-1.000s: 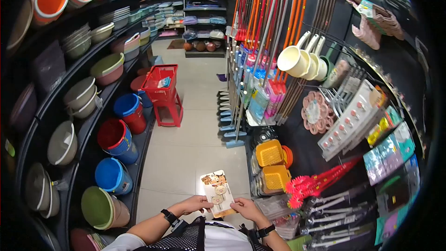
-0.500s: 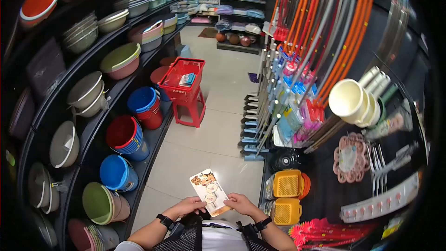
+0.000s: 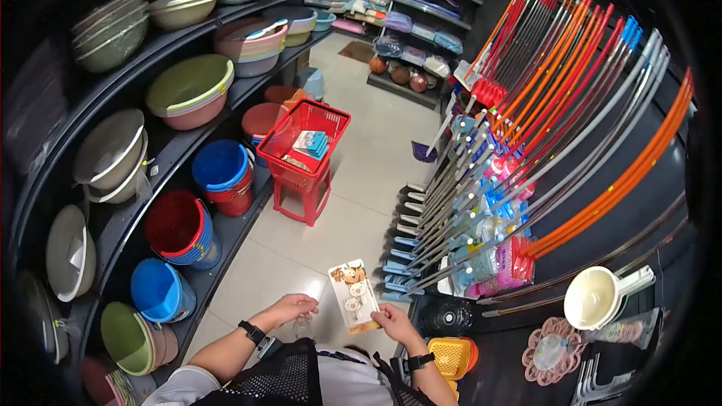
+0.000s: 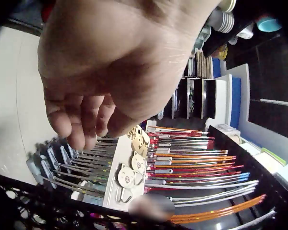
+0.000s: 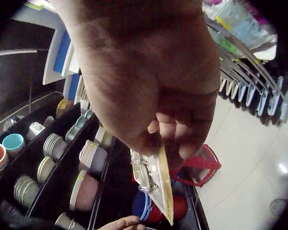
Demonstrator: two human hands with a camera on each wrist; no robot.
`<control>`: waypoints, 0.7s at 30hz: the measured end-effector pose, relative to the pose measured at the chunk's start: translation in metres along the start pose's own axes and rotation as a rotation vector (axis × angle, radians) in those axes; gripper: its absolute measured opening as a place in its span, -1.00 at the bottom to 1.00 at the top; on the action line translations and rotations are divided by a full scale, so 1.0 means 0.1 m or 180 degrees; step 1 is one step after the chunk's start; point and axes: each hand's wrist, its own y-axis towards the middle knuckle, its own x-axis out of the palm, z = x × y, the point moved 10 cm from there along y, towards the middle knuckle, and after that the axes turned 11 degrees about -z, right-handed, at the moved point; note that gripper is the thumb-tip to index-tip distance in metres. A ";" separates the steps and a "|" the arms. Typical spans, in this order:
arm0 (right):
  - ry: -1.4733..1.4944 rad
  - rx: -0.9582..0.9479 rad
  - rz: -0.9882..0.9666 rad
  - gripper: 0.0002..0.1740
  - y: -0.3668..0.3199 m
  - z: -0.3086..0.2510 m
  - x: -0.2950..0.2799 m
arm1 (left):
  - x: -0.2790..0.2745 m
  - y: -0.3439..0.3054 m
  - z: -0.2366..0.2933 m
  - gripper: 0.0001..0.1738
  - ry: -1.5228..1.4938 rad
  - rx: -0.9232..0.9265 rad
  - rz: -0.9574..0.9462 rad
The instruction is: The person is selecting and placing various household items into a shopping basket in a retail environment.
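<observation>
My right hand (image 3: 395,323) pinches the lower right edge of a carded pack of wall hooks (image 3: 353,295) between thumb and fingers. Pig-face hooks with metal prongs show on its front in the left wrist view, where the card (image 4: 116,165) has a white backing. From the right wrist, the pack (image 5: 156,182) appears nearly edge-on below the thumb. My left hand (image 3: 295,307) is apart from the card, to its left, with fingers loosely bent and nothing between them; the left wrist view shows the same hand (image 4: 105,72) with its palm side near the camera.
Ahead in the aisle, a red shopping basket (image 3: 272,139) sits on a red stool (image 3: 312,199), with several packaged items (image 3: 311,144) inside. Shelves on the left hold buckets (image 3: 162,291) and basins (image 3: 192,90). Brooms (image 3: 406,248) and long poles (image 3: 579,135) line the right; a white dipper (image 3: 593,297) hangs nearer.
My left hand has let go of the hook card and moved left, while the right keeps hold of it. The head view has swung and tilted, bringing the basket and poles closer.
</observation>
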 end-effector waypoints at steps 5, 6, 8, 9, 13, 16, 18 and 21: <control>0.0084 -0.0048 -0.0009 -0.74 0.83 -0.25 -0.24 | -0.64 0.06 0.37 -0.61 0.0037 -0.0031 0.0354; 0.0098 -0.0025 -0.0027 -0.74 1.00 -0.33 -0.30 | -0.76 0.06 0.41 -0.60 -0.0084 -0.0032 0.0463; -0.0100 -0.0064 -0.0035 -0.75 1.41 -0.54 -0.43 | -1.04 0.14 0.40 -0.62 -0.0170 -0.0094 0.0544; -0.0129 -0.0210 -0.0046 -0.73 1.66 -0.78 -0.51 | -1.19 0.17 0.42 -0.63 -0.0243 -0.0127 0.0633; -0.0056 -0.0474 -0.0229 -0.73 2.66 -1.23 -0.83 | -1.75 0.38 0.68 -0.65 -0.0297 -0.0222 0.0937; -0.0123 -0.0571 -0.0326 -0.72 3.43 -1.70 -1.04 | -2.25 0.65 0.80 -0.67 -0.0269 -0.0259 0.1209; -0.0193 -0.0597 -0.0326 -0.73 4.01 -1.94 -1.22 | -2.51 0.76 0.96 -0.63 -0.0376 -0.0321 0.1416; -0.0610 -0.0617 -0.0368 -0.72 4.67 -2.31 -1.35 | -2.62 0.94 1.30 -0.67 -0.0480 -0.0131 0.1489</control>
